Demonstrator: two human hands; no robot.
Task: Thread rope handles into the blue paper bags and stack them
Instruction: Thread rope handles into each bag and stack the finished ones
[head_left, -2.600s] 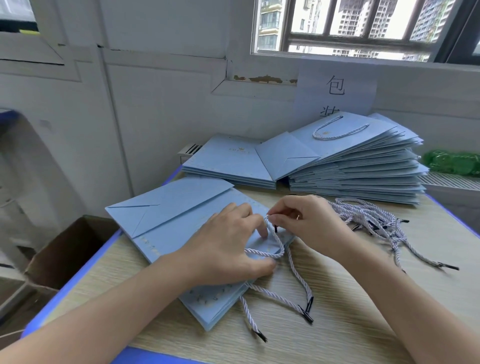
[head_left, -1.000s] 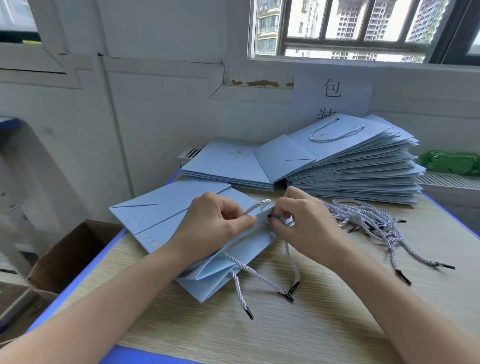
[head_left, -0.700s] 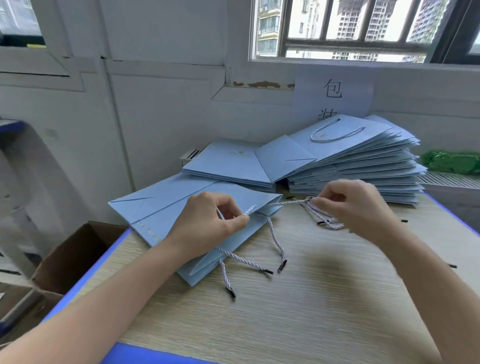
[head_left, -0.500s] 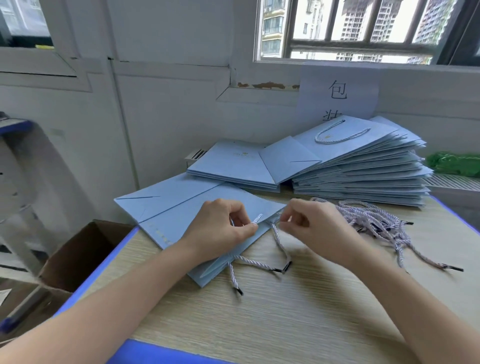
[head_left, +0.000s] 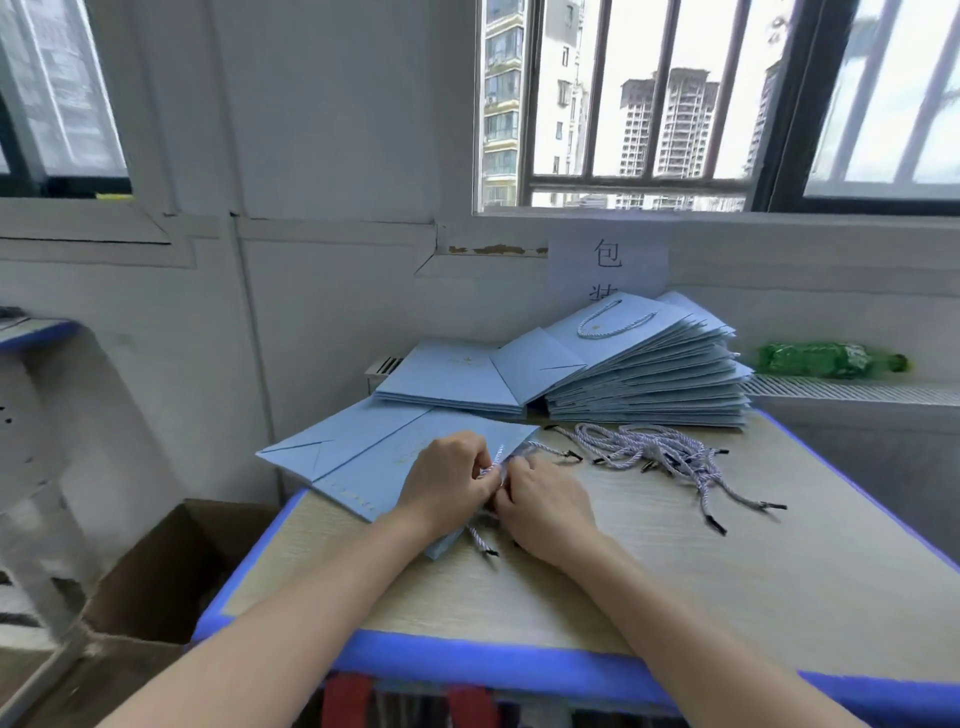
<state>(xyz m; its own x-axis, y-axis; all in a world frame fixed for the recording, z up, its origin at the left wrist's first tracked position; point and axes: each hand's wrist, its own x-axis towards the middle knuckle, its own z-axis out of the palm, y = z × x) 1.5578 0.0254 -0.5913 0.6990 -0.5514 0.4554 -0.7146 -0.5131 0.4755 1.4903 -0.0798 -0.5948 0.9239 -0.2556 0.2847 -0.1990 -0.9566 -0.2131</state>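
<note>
A flat blue paper bag (head_left: 363, 462) lies on the left of the wooden table (head_left: 701, 582), on top of other flat bags. My left hand (head_left: 447, 486) grips the bag's open edge and pinches a white twisted rope handle (head_left: 493, 465) there. My right hand (head_left: 545, 506) sits right beside it, fingers curled on the same rope at the bag's rim. One black-tipped rope end (head_left: 480, 543) hangs out below the bag. A heap of loose rope handles (head_left: 660, 452) lies to the right.
A tall stack of blue bags with handles (head_left: 644, 374) and a lower stack (head_left: 452, 379) stand at the table's back edge. A green plastic bottle (head_left: 826, 359) lies on the radiator ledge. An open cardboard box (head_left: 150, 587) sits on the floor at left.
My right hand reached to the rope heap and came back with a rope, and now both hands meet at the bag's rim. The camera has tilted up and back.
</note>
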